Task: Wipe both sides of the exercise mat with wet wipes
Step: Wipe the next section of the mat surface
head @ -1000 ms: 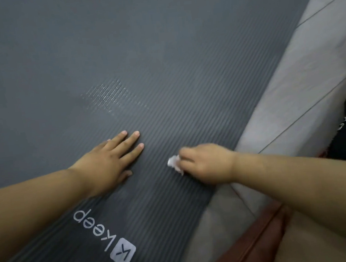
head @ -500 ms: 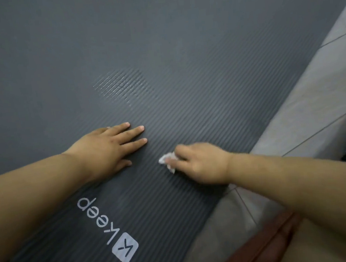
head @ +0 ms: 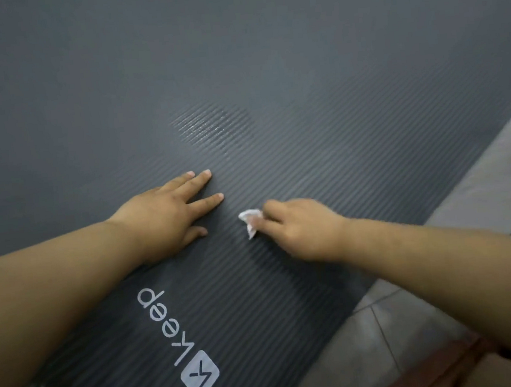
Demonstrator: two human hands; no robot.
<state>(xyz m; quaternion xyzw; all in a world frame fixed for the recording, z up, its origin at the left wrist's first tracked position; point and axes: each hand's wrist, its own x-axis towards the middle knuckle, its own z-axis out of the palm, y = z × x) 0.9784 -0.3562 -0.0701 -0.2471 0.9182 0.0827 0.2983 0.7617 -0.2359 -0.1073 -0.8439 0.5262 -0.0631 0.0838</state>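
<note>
**Grey ribbed mat point(head: 267, 67), one tiny wipe point(head: 250, 222)**

Flat on it: left hand point(head: 162, 214), fingers straight, holding nothing. Just right, crumpled wipe pinched under curled fingers of right hand point(head: 298, 229). Risk of missed strips from so small a wad; sliding on tile floor point(head: 481, 187) too. No containers in sight.

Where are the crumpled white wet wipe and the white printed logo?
crumpled white wet wipe point(head: 250, 219): head view, its exposed bunched end.
white printed logo point(head: 200, 375): head view, its square emblem.
</note>
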